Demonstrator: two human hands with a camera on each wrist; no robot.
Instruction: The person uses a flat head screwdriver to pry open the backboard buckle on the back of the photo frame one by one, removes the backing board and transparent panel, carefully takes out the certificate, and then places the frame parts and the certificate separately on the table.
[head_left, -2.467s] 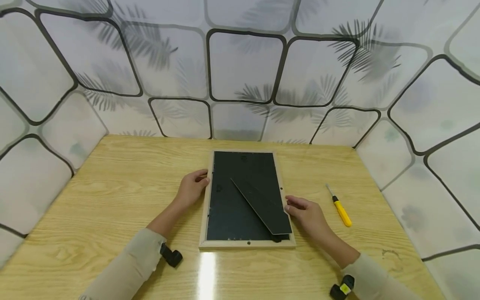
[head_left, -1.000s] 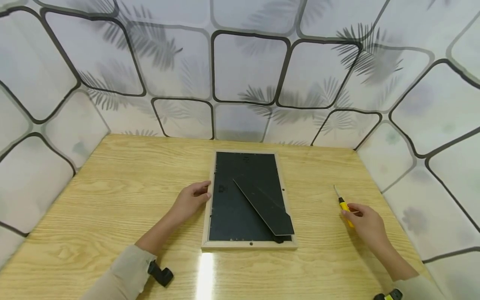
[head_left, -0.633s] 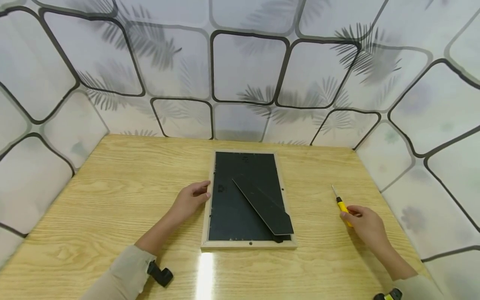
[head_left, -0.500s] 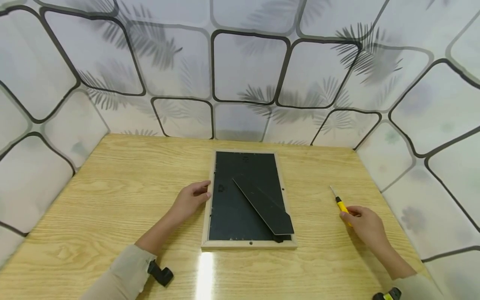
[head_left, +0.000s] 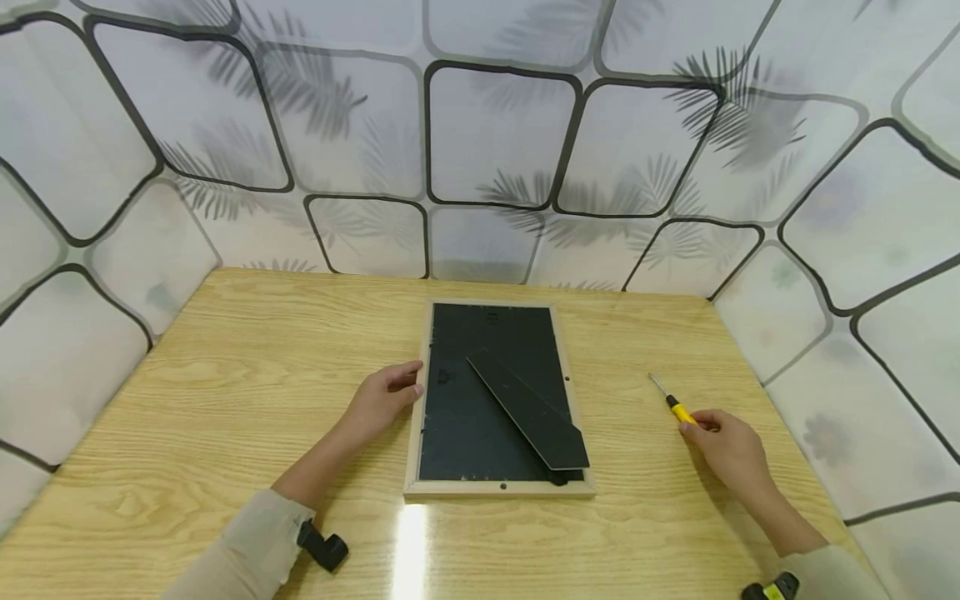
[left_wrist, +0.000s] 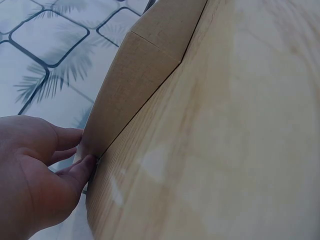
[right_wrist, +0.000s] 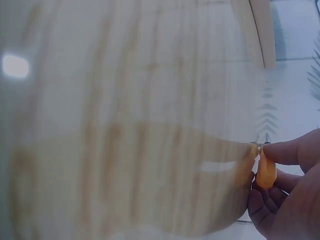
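Observation:
A picture frame [head_left: 457,491] lies face down on the table, its pale wooden rim around a black backing board [head_left: 465,417]. A black stand leg [head_left: 528,408] lies aslant across that board. At the frame's left side, my left hand [head_left: 378,400] touches the rim with thumb and fingertips; the left wrist view shows the hand [left_wrist: 40,175] against the rim's side face [left_wrist: 135,75]. Right of the frame, my right hand [head_left: 727,450] pinches the yellow handle of a screwdriver [head_left: 681,411], whose metal shaft points up and left. The right wrist view shows the handle [right_wrist: 266,172] between thumb and fingers.
The light wooden table [head_left: 285,333] reaches back to a patterned wall covering [head_left: 487,133] that also rises at both sides. A bright light reflection [head_left: 410,550] shows on the tabletop in front of the frame.
My right hand has left the frame's right side, moved right and taken the screwdriver off the table. Its tip has since swung left. The left hand stays at the frame, slightly lower.

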